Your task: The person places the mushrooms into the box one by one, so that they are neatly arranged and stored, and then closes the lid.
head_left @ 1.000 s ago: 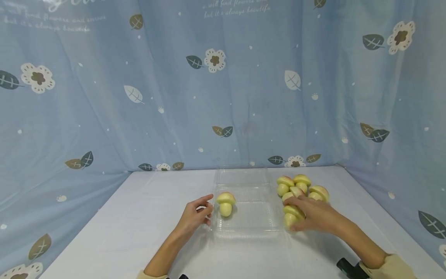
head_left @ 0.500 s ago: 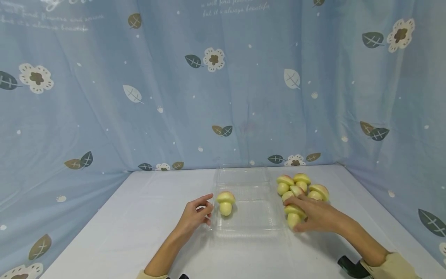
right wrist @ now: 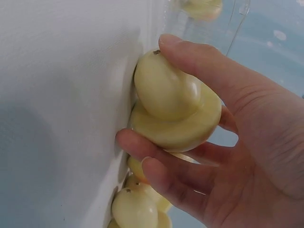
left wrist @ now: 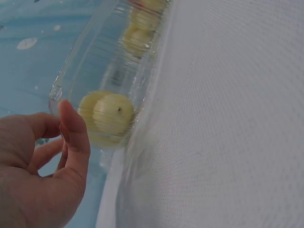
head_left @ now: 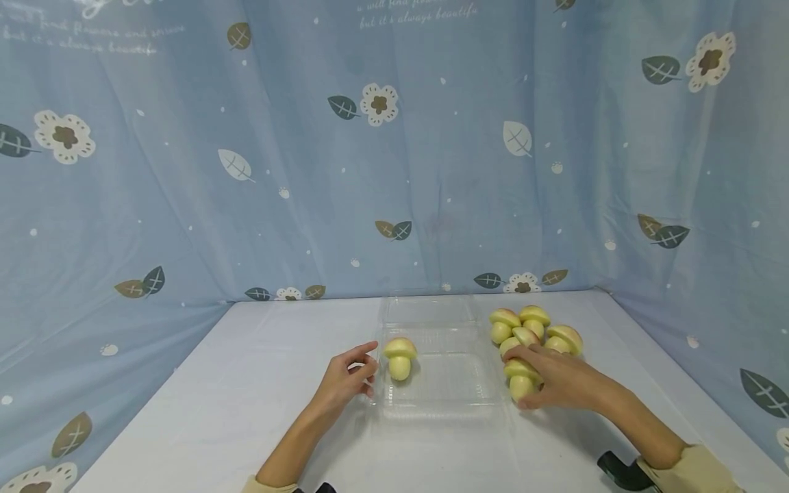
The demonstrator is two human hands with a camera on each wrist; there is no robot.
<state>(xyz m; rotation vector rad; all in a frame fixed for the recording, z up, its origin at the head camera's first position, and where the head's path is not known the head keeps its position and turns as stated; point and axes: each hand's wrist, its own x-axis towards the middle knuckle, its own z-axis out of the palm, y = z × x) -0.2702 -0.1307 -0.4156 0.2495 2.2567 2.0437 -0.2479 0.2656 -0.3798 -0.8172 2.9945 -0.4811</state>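
Right hand is grasping a yellow toy mushroom, thumb and fingers curling round its cap, just right of the clear plastic tray on the white table. Left hand is resting relaxed at the tray's left edge, gripping nothing. One mushroom in the tray is sitting near its left wall. A mushroom pile is lying just beyond the right hand.
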